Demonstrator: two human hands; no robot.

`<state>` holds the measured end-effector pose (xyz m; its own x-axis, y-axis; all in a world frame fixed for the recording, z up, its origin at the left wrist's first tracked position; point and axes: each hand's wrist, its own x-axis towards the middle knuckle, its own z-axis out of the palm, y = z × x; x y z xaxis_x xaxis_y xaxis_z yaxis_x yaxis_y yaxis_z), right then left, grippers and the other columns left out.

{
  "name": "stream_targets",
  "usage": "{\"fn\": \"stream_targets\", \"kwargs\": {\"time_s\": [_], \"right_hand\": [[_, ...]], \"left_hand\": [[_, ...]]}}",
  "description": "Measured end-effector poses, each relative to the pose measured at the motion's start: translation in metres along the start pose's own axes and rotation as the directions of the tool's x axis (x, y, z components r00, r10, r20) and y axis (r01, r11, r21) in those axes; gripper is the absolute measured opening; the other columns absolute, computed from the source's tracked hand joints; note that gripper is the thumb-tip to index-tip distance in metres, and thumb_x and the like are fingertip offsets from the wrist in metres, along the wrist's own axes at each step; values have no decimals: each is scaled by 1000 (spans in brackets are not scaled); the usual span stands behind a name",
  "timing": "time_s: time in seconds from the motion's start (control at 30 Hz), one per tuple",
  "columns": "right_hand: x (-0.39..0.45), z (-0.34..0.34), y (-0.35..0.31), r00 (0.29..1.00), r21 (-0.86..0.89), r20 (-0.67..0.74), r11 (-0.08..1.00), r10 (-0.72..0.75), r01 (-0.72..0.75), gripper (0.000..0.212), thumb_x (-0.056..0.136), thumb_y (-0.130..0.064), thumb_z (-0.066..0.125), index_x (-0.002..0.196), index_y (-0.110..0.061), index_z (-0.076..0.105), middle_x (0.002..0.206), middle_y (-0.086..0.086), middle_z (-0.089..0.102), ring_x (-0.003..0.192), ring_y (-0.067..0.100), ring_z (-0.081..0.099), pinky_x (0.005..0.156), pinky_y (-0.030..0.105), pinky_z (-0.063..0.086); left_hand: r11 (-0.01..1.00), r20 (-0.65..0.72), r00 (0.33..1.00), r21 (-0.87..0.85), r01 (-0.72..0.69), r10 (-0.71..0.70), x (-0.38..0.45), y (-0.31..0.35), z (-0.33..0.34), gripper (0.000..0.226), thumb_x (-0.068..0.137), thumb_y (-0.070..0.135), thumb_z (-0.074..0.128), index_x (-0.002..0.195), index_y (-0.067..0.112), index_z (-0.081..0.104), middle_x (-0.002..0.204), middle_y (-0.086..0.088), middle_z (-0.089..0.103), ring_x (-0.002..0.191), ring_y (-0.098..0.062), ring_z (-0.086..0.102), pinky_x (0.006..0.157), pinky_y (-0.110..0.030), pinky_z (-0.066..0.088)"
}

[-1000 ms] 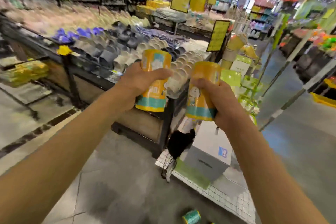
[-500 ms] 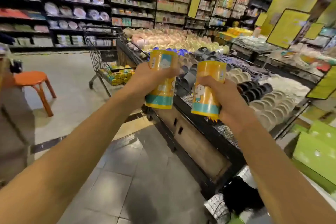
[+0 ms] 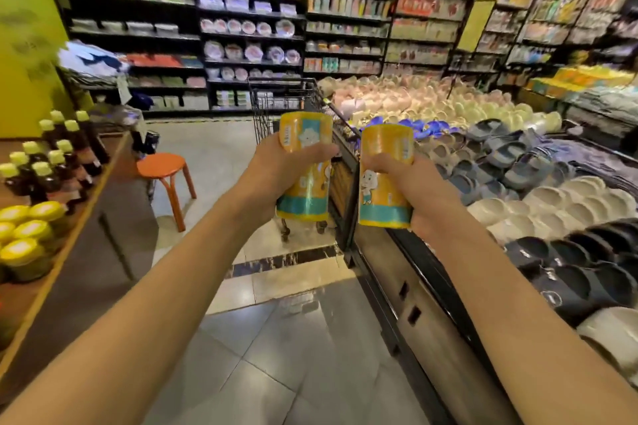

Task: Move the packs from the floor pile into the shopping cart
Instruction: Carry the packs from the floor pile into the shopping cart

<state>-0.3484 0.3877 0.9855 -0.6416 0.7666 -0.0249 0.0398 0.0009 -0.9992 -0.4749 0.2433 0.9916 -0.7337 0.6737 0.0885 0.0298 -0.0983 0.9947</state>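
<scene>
- The left hand (image 3: 276,172) curls round a yellow cylindrical pack (image 3: 304,166), thumb across the front, and holds it upright in the air at chest height.
- The right hand (image 3: 416,188) grips a second yellow pack (image 3: 385,176) the same way, its thumb lying across the printed cartoon figure; this pack also stands upright.
- Both packs carry a teal band near the bottom, and they sit side by side with a gap between them, not touching.
- The shopping cart (image 3: 276,103), a black wire one, stands farther down the aisle, straight behind the two packs and partly hidden by them; its wheels show below the left pack.
- The cart is parked just beside the end of a long display counter (image 3: 407,279) on the right, which is covered with rows of slippers (image 3: 511,155) in pink, cream, blue, grey and black.
- An orange stool (image 3: 165,176) stands on the tiled floor (image 3: 293,355) to the left of the cart.
- On the left, a wooden table (image 3: 69,252) holds dark bottles with yellow caps (image 3: 58,155) and yellow-lidded jars (image 3: 24,235).
- Tall black shelves (image 3: 248,28) of plates and packaged goods line the back wall.
</scene>
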Motion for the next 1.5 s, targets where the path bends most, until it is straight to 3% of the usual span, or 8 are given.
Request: {"fn": "stream_targets", "kwargs": {"time_s": [0.17, 0.3, 0.4, 0.6, 0.77, 0.97, 1.2, 1.5], "right_hand": [[90, -18, -7, 998, 19, 62, 1000, -6, 5, 36, 80, -23, 82, 111, -21, 65, 104, 8, 76, 86, 28, 74, 73, 44, 62], [153, -29, -10, 996, 30, 83, 999, -13, 10, 33, 80, -23, 82, 109, -20, 65, 97, 5, 77, 77, 22, 75, 62, 36, 62], [201, -31, -9, 994, 49, 107, 999, -13, 8, 29, 80, -21, 82, 103, -21, 64, 95, 5, 76, 75, 21, 74, 63, 36, 61], [301, -9, -5, 984, 46, 176, 999, -2, -6, 42, 81, -22, 81, 119, -16, 64, 106, 10, 75, 86, 26, 74, 68, 41, 63], [390, 14, -9, 984, 42, 175, 999, -10, 2, 37, 82, -20, 81, 113, -19, 62, 105, 8, 74, 86, 24, 73, 74, 43, 63], [490, 34, -18, 986, 17, 162, 999, -40, 37, 29, 80, -18, 82, 105, -19, 65, 95, 6, 75, 81, 24, 72, 74, 43, 63], [602, 55, -7, 974, -3, 226, 1000, -21, 23, 32, 82, -20, 80, 110, -18, 66, 93, 2, 76, 80, 20, 74, 71, 41, 63], [775, 86, 7, 933, -5, 359, 1000, 11, -9, 31, 81, -21, 81, 109, -18, 67, 94, 4, 75, 75, 18, 74, 62, 35, 62]], "left_hand": [[1000, -84, 996, 28, -2, 4, 79, -2, 32, 21, 81, 25, 82, 96, 20, 68, 87, -3, 77, 71, -14, 75, 55, -26, 58], [1000, -97, 995, 30, 1, 2, 136, -6, 52, 20, 80, 24, 82, 92, 21, 67, 77, 4, 74, 63, -9, 73, 50, -22, 55], [999, -87, 996, 34, 7, -5, 179, -12, 59, 23, 80, 25, 83, 97, 21, 67, 86, 0, 76, 71, -13, 74, 54, -24, 57], [999, -79, 997, 34, -22, 24, 278, -24, 50, 27, 80, 24, 83, 101, 19, 67, 89, 0, 77, 78, -16, 76, 60, -27, 59], [999, -77, 996, 18, -41, 43, 375, -36, 32, 30, 82, 25, 81, 106, 19, 66, 97, -6, 76, 83, -18, 76, 61, -28, 60], [999, -70, 997, -32, -30, 28, 476, -47, 20, 24, 83, 24, 80, 101, 21, 65, 98, -8, 74, 74, -13, 74, 55, -24, 57], [999, -106, 994, -40, 1, -5, 579, -73, 6, 33, 83, 27, 80, 111, 17, 65, 110, -14, 73, 94, -28, 74, 66, -33, 62], [1000, -260, 965, -5, 30, -30, 731, -99, 8, 25, 82, 28, 81, 99, 21, 65, 91, -4, 76, 78, -17, 76, 61, -28, 60]]}}
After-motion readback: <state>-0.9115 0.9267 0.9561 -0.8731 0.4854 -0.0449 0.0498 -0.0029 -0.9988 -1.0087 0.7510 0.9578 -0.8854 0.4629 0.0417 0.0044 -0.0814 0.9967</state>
